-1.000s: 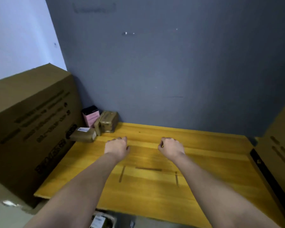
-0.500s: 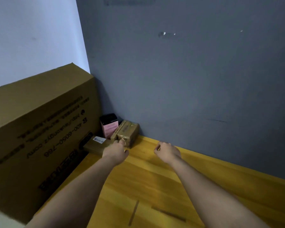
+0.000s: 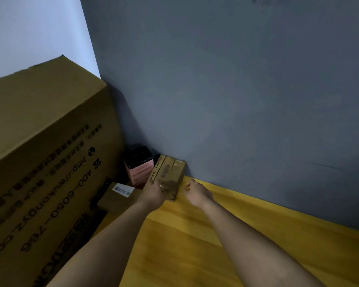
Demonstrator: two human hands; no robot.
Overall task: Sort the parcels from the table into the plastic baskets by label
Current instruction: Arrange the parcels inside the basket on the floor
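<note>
At your far left a large cardboard carton printed with dark upside-down lettering is standing against the table's left side. Just beside it, a small flat brown parcel with a white label is lying on the yellow wooden table, and behind that a pink box with a black top is standing upright in the corner.

Your left hand is resting on the near end of the taped brown parcel, fingers curled over its front edge; whether they are actually gripping it is hard to tell through the blur. That parcel is a small cardboard box wrapped in glossy brown tape, with "AI LIAN" printed along its left edge, and it is sitting at the back of the table, touching the grey wall and just beside the pink box.

Your right hand is hovering just right of the parcel, fingers loosely curled, holding nothing.

Compared with half a second ago, both hands are reaching further toward the corner: the left one was only nearing the parcel's front then and is now on it, and the right one is closer beside it.
</note>
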